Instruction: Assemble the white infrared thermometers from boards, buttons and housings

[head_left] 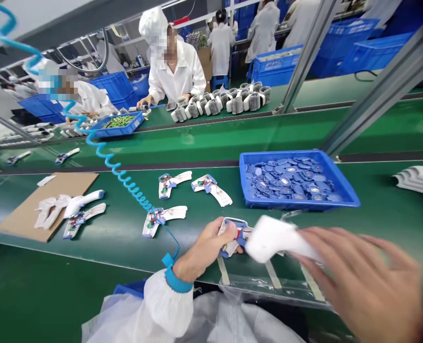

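Note:
My left hand (211,243), with a blue strap on its wrist, grips an open half of a gun-shaped device (229,247) with wires and blue parts inside. In my right hand (361,271), slightly blurred, is a smooth white gun-shaped shell cover (272,238), its wide end over the right side of the wired half. Whether the two pieces touch I cannot tell. Farther left on the green bench lie more wired halves, among them one device half (164,220) under the coiled cord, and two others (175,183) (212,187) behind it.
A blue tray (340,200) of blue oval parts stands behind my right hand. White shells (418,181) are stacked at right. A cardboard sheet (21,219) with white pieces lies left. The blue coiled cord (125,178) crosses to my wrist. A co-worker (177,66) sits opposite.

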`<state>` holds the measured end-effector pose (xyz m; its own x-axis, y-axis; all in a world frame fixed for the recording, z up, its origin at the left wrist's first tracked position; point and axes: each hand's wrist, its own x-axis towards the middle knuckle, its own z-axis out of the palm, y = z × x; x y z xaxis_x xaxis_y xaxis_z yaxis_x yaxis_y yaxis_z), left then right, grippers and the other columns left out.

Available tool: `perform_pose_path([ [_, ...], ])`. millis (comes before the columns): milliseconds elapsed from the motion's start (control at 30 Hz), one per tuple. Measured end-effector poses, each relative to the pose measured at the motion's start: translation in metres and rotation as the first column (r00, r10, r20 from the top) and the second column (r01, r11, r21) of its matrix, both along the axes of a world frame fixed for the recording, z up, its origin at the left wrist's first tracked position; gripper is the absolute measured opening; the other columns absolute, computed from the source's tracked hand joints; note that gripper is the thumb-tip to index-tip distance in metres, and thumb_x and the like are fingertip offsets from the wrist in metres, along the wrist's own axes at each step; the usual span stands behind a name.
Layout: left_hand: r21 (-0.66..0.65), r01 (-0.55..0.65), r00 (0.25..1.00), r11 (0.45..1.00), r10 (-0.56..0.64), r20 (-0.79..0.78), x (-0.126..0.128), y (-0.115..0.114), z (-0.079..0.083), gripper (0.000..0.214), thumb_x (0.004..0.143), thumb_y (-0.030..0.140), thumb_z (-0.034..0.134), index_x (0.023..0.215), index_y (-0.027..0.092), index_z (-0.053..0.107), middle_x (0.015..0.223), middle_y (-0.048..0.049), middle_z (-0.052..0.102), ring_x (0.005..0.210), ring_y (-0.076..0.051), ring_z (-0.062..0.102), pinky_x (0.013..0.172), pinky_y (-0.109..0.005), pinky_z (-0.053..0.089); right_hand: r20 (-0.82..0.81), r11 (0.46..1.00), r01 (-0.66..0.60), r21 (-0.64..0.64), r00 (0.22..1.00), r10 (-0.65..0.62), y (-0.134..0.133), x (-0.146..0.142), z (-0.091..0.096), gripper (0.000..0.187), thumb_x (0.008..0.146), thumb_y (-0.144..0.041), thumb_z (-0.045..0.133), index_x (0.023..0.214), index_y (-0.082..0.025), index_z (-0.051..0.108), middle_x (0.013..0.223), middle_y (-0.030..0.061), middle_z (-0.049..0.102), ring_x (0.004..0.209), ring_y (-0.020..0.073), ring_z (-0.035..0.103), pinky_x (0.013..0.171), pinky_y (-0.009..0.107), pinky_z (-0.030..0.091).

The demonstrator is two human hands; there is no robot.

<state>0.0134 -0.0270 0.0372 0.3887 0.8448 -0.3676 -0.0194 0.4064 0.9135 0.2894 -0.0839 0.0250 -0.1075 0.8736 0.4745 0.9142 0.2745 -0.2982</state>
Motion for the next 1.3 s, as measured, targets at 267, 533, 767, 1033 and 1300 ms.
perform_pose_path([
  [267,0.167,0.015,0.99,0.986,0.009,-0.14,-0.008,-0.011,-0.009,0.042,0.085,0.049,0.077,0.108,0.015,0.067,0.087,-0.005,0.068,0.074,-0.017,0.063,0.067,-0.027,0.048,-0.17,0.926,-0.285,-0.247,0.954,0.248,0.023,-0.069,-0.009,0.047,0.1,-0.055,0.056,0.133,-0.022,0.065,0.118,0.012,0.076,0.101,0.0326,0.073,0.086,0.051,0.058],
  [533,0.313,0.15,0.92,0.938,-0.016,-0.393,-0.014,-0.01,-0.008,0.041,0.077,0.035,0.082,0.111,0.02,0.067,0.102,-0.0051,0.074,0.085,-0.022,0.066,0.068,-0.029,0.048,-0.558,0.906,-0.252,-0.34,0.829,0.021,0.05,-0.131,0.013,0.046,0.098,-0.062,0.055,0.077,-0.023,0.069,0.081,0.0033,0.068,0.071,0.0174,0.064,0.065,0.03,0.049],
  [767,0.476,0.356,0.806,0.804,-0.006,-0.593,-0.013,-0.007,-0.01,0.012,0.078,0.015,0.059,0.087,0.017,0.067,0.074,-0.0103,0.069,0.063,-0.023,0.06,0.061,-0.035,0.04,-0.166,0.992,-0.123,0.027,0.978,0.126,0.062,-0.171,0.003,0.048,0.106,-0.034,0.047,0.06,-0.021,0.048,0.06,0.0003,0.055,0.06,0.0128,0.051,0.059,0.03,0.03],
  [1033,0.502,0.442,0.727,0.744,0.031,-0.686,-0.016,0.0,-0.003,0.023,0.077,0.02,0.063,0.099,0.015,0.067,0.081,-0.0141,0.075,0.07,-0.031,0.071,0.063,-0.036,0.051,-0.234,0.992,-0.078,0.099,0.967,0.1,0.069,-0.167,0.022,0.053,0.106,-0.035,0.046,0.056,-0.02,0.041,0.054,-0.0014,0.047,0.053,0.0099,0.042,0.056,0.03,0.028],
  [1300,0.484,0.412,0.775,0.772,-0.018,-0.631,-0.022,0.0,0.002,0.023,0.087,0.032,0.061,0.105,0.018,0.062,0.095,-0.0064,0.077,0.078,-0.024,0.074,0.067,-0.03,0.053,-0.283,0.984,-0.011,0.179,0.957,0.062,0.069,-0.166,0.022,0.055,0.106,-0.033,0.05,0.054,-0.019,0.038,0.052,-0.0033,0.043,0.048,0.0071,0.035,0.051,0.029,0.024],
])
